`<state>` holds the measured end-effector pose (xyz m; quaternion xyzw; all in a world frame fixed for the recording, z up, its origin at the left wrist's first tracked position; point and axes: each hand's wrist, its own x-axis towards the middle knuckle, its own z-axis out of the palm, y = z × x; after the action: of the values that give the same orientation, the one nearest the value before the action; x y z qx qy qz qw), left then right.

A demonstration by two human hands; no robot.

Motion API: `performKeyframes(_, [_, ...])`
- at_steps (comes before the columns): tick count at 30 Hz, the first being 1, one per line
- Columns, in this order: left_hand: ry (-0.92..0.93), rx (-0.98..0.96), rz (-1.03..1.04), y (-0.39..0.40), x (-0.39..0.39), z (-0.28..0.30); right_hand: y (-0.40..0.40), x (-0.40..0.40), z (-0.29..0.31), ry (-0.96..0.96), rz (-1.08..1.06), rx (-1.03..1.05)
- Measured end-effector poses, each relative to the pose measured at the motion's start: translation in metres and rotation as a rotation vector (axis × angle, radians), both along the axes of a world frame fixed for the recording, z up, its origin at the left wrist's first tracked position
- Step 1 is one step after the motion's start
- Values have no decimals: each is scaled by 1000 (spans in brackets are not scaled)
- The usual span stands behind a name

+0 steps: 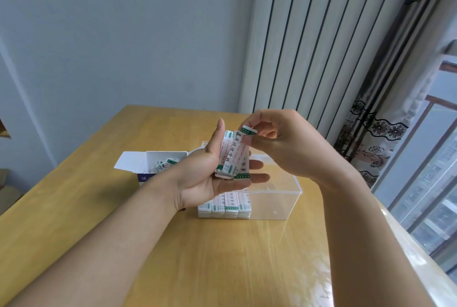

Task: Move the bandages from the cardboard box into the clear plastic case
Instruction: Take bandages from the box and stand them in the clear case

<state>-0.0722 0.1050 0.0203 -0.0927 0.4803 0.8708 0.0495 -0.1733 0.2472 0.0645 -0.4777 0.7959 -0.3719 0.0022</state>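
A stack of white bandages [232,158] with green ends lies across the upturned palm of my left hand [210,170], whose fingers are stretched out straight. My right hand [284,143] pinches the top end of that stack between thumb and fingers, above the clear plastic case [277,198]. Several neat piles of bandages [225,205] stand in the case's left part. Behind my left wrist the open white cardboard box [138,163] holds more loose bandages [165,164].
All of it sits on a wooden table [222,257] whose right edge runs beside a window [432,183]. A patterned curtain [371,133] hangs at the right, and a white ribbed panel [309,47] stands behind the table's far corner.
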Motion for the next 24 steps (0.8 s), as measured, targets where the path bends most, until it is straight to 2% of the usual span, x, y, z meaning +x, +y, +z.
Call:
performKeyframes(4, [-14,1,116,3,-1,1,3,-1,2,-90,-2,-44])
performKeyframes(8, [-20,14,136,3,-1,0,7,-2,5,-211,51,-152])
performKeyframes(10, [-35,-16,160,4,-2,1,7,-4,4,-184,28,-154])
performKeyframes(13, [-45,-57,183,8,-3,1,4,-7,-1,-64,-21,-31])
performKeyframes(21, [-10,-152,190,11,-4,-3,9,-3,5,-75,-57,-66])
performKeyframes(24, [-21,-205,135,9,-4,-5,4,-3,1,-42,-97,-45])
